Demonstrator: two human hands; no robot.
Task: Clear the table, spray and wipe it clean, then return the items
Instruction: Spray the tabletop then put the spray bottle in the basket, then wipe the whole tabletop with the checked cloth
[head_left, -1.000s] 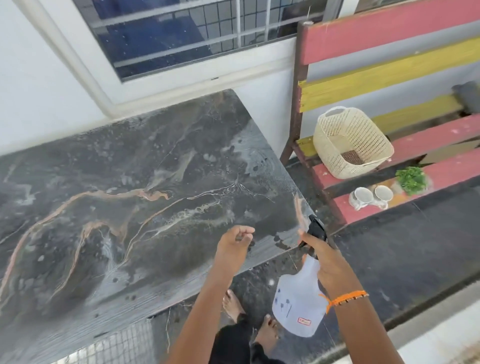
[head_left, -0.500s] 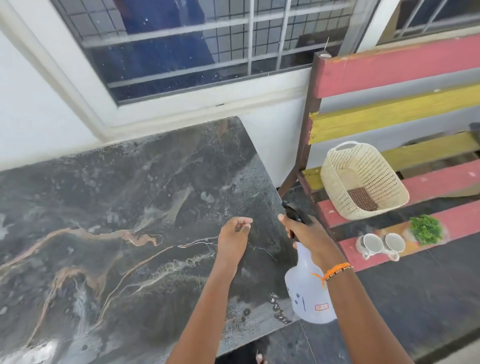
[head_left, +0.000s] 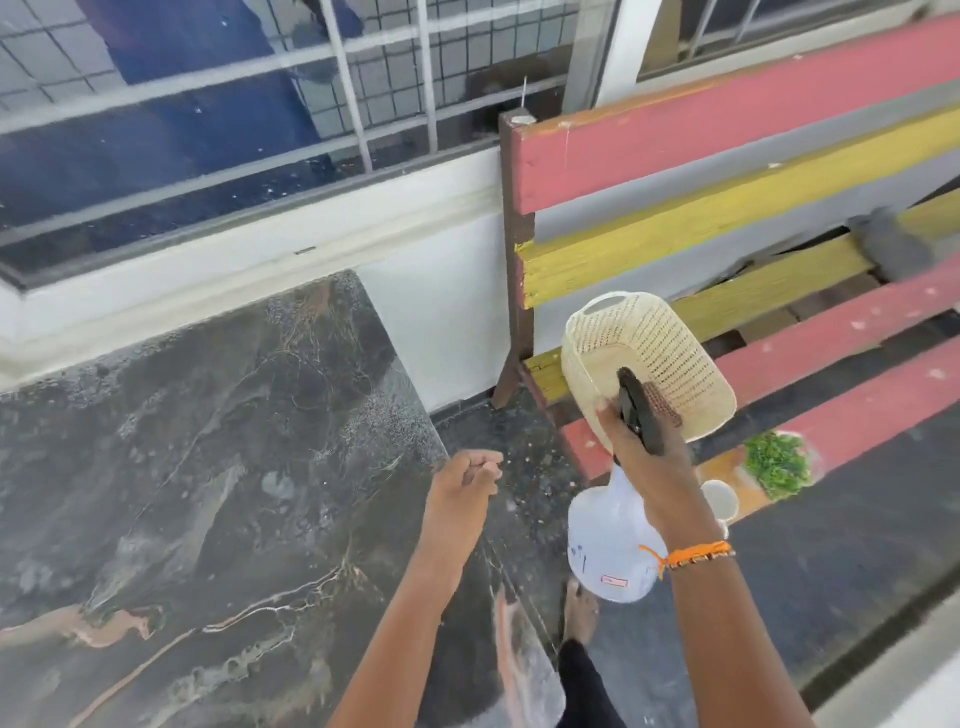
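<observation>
The dark marbled table (head_left: 208, 493) fills the left half of the view, its top wet with spray droplets. My right hand (head_left: 644, 452) grips the black trigger head of a white spray bottle (head_left: 608, 540), held in the air to the right of the table, over the floor beside the bench. My left hand (head_left: 467, 480) hovers over the table's right edge with fingers loosely curled and nothing in it. On the bench sit a cream woven basket (head_left: 670, 343) with a brown cloth inside, a white cup (head_left: 719, 501) and a small green plant (head_left: 776, 465).
A red and yellow slatted bench (head_left: 779, 130) stands to the right of the table. A barred window (head_left: 260, 104) and white wall run behind the table. My bare foot (head_left: 579, 613) stands on the dark floor between table and bench.
My right hand carried the spray bottle to the right, off the table edge and toward the bench. My view turned right as well. My left hand stayed near the table's right edge.
</observation>
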